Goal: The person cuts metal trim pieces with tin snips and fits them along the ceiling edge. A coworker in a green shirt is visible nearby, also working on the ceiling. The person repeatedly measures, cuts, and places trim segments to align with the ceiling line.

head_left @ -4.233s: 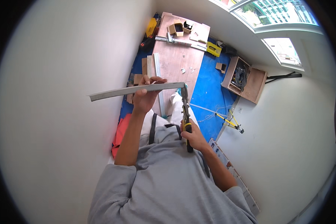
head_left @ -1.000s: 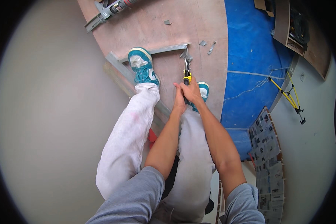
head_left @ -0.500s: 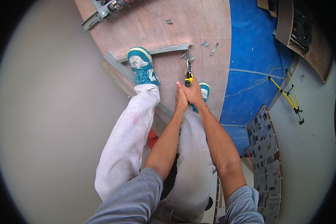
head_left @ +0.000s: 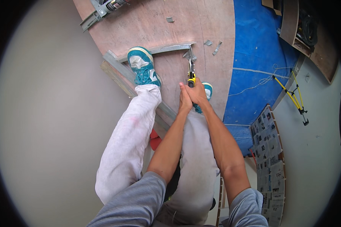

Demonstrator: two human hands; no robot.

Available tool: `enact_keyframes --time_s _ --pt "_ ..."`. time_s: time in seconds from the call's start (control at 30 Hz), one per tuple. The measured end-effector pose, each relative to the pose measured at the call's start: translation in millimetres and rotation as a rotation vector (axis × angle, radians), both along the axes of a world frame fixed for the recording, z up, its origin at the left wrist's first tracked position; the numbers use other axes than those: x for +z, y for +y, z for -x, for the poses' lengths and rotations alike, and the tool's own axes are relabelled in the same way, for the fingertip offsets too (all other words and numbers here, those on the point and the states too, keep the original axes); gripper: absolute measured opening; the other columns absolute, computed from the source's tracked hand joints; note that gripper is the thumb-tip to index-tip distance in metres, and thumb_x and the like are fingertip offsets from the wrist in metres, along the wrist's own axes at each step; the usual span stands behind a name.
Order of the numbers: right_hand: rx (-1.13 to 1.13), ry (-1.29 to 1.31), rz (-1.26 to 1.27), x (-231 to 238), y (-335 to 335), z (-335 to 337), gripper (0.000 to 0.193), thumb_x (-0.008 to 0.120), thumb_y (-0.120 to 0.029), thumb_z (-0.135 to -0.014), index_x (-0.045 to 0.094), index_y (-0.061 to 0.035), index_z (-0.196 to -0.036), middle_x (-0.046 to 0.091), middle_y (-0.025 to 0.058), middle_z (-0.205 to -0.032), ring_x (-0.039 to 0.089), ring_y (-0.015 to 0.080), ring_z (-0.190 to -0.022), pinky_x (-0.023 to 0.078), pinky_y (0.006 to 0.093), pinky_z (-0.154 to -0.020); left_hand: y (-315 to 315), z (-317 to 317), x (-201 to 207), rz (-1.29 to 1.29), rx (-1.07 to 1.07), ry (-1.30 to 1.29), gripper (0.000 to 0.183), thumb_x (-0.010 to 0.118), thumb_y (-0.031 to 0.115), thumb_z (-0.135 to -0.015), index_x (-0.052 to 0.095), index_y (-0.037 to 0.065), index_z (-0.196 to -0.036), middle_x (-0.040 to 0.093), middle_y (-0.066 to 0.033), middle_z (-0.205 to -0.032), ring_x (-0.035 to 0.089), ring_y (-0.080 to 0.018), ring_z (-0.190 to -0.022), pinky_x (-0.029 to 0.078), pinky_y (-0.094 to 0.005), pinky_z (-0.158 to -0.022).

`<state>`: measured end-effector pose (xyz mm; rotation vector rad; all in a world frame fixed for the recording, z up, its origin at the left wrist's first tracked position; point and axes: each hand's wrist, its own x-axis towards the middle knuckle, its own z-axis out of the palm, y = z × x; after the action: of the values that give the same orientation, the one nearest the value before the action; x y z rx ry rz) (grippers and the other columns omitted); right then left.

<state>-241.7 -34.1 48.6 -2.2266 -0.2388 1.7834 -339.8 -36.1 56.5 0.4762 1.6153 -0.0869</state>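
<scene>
A pair of tin snips [head_left: 191, 70] with yellow and black handles points away from me, its jaws at the right end of a galvanized metal channel [head_left: 165, 49]. My right hand [head_left: 199, 93] is wrapped around the handles. From the left, my left hand [head_left: 184, 100] presses against the handles and the right hand, with its fingers mostly hidden. My left shoe [head_left: 141, 65] rests on the channel's left part. The right shoe [head_left: 207, 89] is partly behind my right hand. Small bent metal offcuts [head_left: 217, 48] lie on the plywood [head_left: 212, 22] nearby.
At the far left of the plywood lies a caulking gun [head_left: 106, 8]. More metal channel [head_left: 119, 68] and a wood strip [head_left: 116, 78] run beside my left foot. To the right are a blue sheet [head_left: 254, 41], a yellow tripod-like stand [head_left: 291, 96] and a newspaper-covered panel [head_left: 269, 151].
Little differs: the view has shifted slightly. Both hands stay together on the snips, and the jaws remain at the channel's end.
</scene>
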Motion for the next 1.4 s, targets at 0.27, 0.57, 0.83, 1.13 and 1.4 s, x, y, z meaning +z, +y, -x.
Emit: enact_keyframes --time_s 0.27,0.57,0.83,1.13,1.4 --pt "-0.018 0.035 -0.066 -5 -2 -5 0.06 0.077 -0.037 -0.079 0.06 0.0092 -0.113 0.071 0.0302 -0.1 0.071 0.043 -0.094 0.054 0.0463 -0.083 -9 -2 -11 -0.048 0.001 -0.006 0.097 0.009 0.08 -0.1 0.061 -0.001 -0.115 0.065 -0.0119 -0.112 0.061 -0.0211 -0.109 0.048 -0.0327 -0.099" --pt "-0.005 0.005 -0.149 -14 -12 -5 0.044 0.076 -0.033 -0.082 0.061 0.004 -0.099 0.067 0.0198 -0.086 0.062 0.0299 -0.079 0.05 0.0425 -0.073 -23 -1 -23 -0.1 0.055 -0.027 0.094 0.01 0.078 -0.102 0.061 0.001 -0.115 0.065 -0.011 -0.112 0.061 -0.0205 -0.107 0.048 -0.0336 -0.098" --pt "-0.068 -0.016 -0.187 -17 -10 1 0.032 0.076 -0.027 -0.081 0.061 0.0 -0.088 0.061 0.0086 -0.071 0.052 0.0165 -0.065 0.047 0.0369 -0.062 -16 -8 -21 -0.207 -0.037 0.139 0.085 0.015 0.067 -0.108 0.063 -0.001 -0.097 0.068 -0.0139 -0.093 0.065 -0.0228 -0.091 0.051 -0.0403 -0.084" --pt "0.012 -0.039 -0.119 -9 3 -12 0.037 0.076 -0.03 -0.078 0.063 0.0013 -0.091 0.063 0.0113 -0.073 0.058 0.0214 -0.066 0.049 0.039 -0.065 -9 -20 -11 -0.03 0.135 0.121 0.091 0.018 0.075 -0.104 0.066 -0.001 -0.116 0.07 -0.0145 -0.11 0.066 -0.0243 -0.106 0.051 -0.0374 -0.094" --pt "0.061 0.031 -0.053 0 12 -24 0.049 0.078 -0.034 -0.074 0.066 0.0081 -0.097 0.071 0.0258 -0.085 0.07 0.0355 -0.08 0.055 0.0441 -0.077 -12 -36 -4 -0.016 0.319 0.106 0.094 0.016 0.079 -0.102 0.061 0.0 -0.125 0.066 -0.0149 -0.123 0.063 -0.0248 -0.115 0.048 -0.036 -0.101"
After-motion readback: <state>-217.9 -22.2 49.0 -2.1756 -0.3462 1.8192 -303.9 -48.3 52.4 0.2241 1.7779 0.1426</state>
